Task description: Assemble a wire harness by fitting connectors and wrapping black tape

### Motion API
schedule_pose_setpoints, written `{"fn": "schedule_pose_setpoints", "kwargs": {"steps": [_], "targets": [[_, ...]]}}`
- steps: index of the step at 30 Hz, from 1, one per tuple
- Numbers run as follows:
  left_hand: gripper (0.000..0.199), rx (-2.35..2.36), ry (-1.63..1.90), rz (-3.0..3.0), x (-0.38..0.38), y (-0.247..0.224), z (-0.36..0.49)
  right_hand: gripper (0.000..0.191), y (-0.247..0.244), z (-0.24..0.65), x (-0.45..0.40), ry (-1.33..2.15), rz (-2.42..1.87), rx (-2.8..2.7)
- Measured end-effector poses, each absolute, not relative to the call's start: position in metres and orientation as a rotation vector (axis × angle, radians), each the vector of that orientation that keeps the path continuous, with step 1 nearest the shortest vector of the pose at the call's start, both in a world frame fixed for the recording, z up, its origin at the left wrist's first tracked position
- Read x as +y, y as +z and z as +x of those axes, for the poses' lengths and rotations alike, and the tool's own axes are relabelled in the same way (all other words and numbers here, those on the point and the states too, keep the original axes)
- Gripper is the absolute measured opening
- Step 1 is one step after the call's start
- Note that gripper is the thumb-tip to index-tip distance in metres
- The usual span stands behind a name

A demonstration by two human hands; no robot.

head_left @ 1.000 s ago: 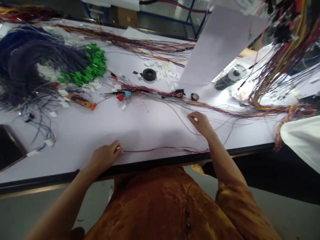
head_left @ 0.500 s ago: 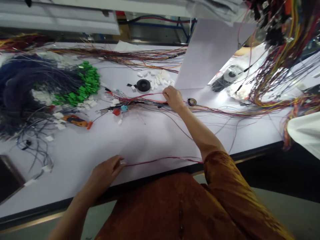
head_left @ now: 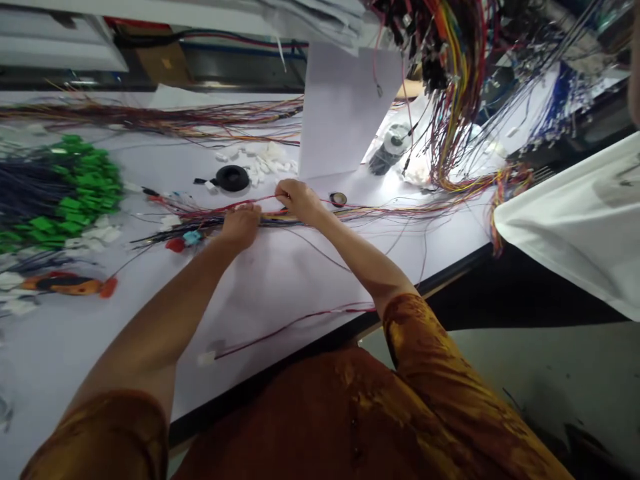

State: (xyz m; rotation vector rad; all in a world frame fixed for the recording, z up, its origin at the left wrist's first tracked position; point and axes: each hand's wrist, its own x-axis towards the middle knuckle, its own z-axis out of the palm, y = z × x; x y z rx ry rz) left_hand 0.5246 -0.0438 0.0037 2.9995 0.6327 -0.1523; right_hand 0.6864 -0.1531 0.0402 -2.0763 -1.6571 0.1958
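A long bundle of thin coloured wires runs across the white table. My right hand pinches a red wire at the bundle's upper side. Just left of it, my left hand rests on the bundle with its fingers bent over the wires; what its fingertips hold, if anything, is hidden. Light blue and red connectors lie at the bundle's left part. Nearer my body, another red wire with a white connector lies on the table.
Black tape and white connectors lie behind the bundle. Green connectors and an orange-handled tool are at the left. More wires hang at the upper right, near a white cloth.
My left hand has let go of the front red wire's end and moved up to the bundle beside my right hand. The view has shifted to the right.
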Motion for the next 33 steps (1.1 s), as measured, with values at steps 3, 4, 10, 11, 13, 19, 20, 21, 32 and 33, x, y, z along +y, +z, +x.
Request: {"fn": "schedule_pose_setpoints", "kwargs": {"steps": [3,4,10,11,13,19,20,21,32,33], "targets": [[0.028,0.388,-0.244,3.035,-0.042,0.003,0.510,0.019,0.035,0.695,-0.146,0.165,-2.074,-1.642],[0.026,0.305,-0.200,3.011,-0.044,0.005,0.502,0.019,0.033,0.698,-0.143,0.208,-2.105,-1.651],[0.029,0.470,-0.001,2.684,-0.050,0.031,0.480,0.014,0.047,0.677,-0.169,0.336,-2.108,-1.647],[0.028,0.489,0.018,2.624,-0.048,0.035,0.481,0.022,0.053,0.664,-0.184,0.230,-1.978,-1.610],[0.029,0.435,0.085,2.482,-0.044,0.043,0.487,0.033,0.061,0.636,-0.218,0.250,-1.728,-1.712],[0.035,0.394,0.002,2.150,-0.032,0.058,0.501,0.044,0.027,0.598,-0.230,0.387,-1.978,-1.762],[0.034,0.419,-0.057,2.101,-0.031,0.060,0.503,0.048,0.021,0.600,-0.216,0.333,-2.097,-1.711],[0.033,0.436,-0.118,2.059,-0.031,0.062,0.504,0.049,0.016,0.602,-0.202,0.297,-2.190,-1.690],[0.019,0.896,-0.070,2.818,0.023,0.045,0.514,0.035,0.025,0.595,-0.231,0.949,-1.979,-2.107],[0.023,0.908,-0.090,2.844,0.027,0.043,0.517,0.033,0.024,0.598,-0.239,1.015,-1.942,-2.079]]}}
